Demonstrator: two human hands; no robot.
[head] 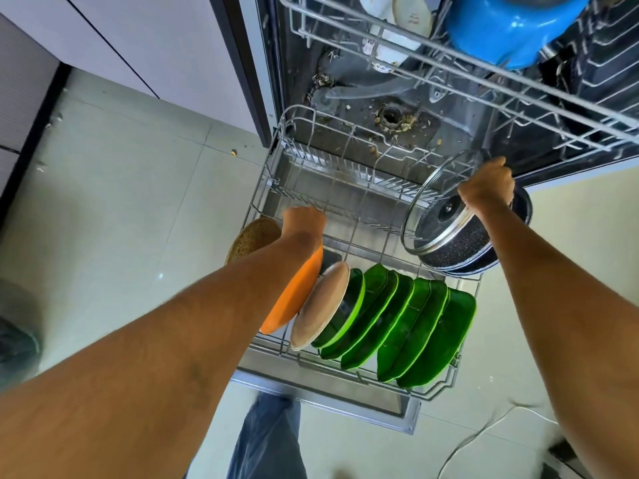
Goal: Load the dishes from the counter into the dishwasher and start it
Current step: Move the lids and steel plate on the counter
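Observation:
The lower rack (349, 243) of the open dishwasher is pulled out. Several green plates (408, 323), a beige plate (321, 309) and an orange plate (294, 299) stand on edge in its front row. My left hand (303, 221) is curled over the top rim of a brown speckled plate (254, 238) at the rack's left side; its fingers are hidden. My right hand (487, 188) grips the upper rim of a glass lid (446, 209), which stands tilted in front of a black speckled pan (484, 247) at the rack's right side.
The upper rack (449, 63) juts out above, holding a blue pot (511, 29) and white dishes (397, 12). Food scraps lie around the tub's drain (390, 115). A white cable (484, 437) runs over the floor at the right. My leg (269, 440) stands by the open door.

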